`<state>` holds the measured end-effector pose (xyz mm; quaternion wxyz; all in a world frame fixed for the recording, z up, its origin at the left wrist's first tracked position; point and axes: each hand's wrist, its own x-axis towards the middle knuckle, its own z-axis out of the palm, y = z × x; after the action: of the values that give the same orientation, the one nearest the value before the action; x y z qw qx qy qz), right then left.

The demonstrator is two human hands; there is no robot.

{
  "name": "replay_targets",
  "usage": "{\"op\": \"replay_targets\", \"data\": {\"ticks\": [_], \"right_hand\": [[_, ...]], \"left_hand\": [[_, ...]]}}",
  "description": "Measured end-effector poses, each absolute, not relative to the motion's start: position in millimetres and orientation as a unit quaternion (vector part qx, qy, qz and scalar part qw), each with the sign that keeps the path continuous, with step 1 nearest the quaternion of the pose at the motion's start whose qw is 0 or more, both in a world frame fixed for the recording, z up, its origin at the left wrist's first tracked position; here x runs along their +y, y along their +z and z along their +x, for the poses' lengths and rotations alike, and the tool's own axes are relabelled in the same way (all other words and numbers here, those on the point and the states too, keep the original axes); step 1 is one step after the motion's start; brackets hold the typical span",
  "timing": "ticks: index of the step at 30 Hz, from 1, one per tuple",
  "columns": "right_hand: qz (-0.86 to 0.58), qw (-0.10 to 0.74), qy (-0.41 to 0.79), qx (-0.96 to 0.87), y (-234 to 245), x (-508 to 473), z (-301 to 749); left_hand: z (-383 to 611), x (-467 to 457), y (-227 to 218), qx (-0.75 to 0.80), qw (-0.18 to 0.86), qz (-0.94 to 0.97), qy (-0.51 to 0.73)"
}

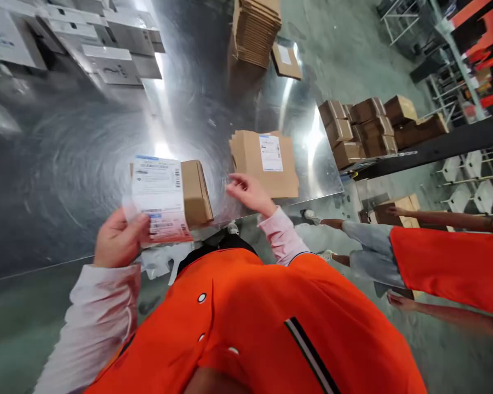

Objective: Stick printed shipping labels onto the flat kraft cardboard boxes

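Note:
My left hand [117, 238] is closed on a white shipping label [159, 198], held up over the near end of a small brown cardboard box [196, 192] on the shiny metal table [74, 158]. My right hand [248, 192] hovers just right of that box, fingers loosely spread, holding nothing. A flat brown carton with a white label [265, 162] lies just beyond my right hand.
A tall stack of flat cartons [254, 30] and a single labelled carton [286, 59] sit at the table's far end. Grey labelled packages [119, 52] lie at the far left. Stacked brown boxes [363, 131] stand right of the table. A person in orange [447, 268] stands at the right.

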<state>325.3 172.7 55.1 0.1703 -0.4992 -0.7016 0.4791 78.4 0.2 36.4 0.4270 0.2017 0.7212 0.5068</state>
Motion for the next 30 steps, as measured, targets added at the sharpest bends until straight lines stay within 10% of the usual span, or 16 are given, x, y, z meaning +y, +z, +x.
{"op": "replay_targets", "data": {"ticks": [8,18,30], "right_hand": [[-0.358,0.101,0.722,-0.584,-10,75,218],[-0.376,0.066,0.463,-0.8,-16,122,186],[-0.457,0.034,0.325,-0.827,-65,216,125]], "left_hand": [[75,-4,6,0.673,0.457,0.11,0.571],[94,0,-39,0.777,0.353,0.018,0.522],[91,-9,-77,0.609,0.605,0.007,0.513]]}}
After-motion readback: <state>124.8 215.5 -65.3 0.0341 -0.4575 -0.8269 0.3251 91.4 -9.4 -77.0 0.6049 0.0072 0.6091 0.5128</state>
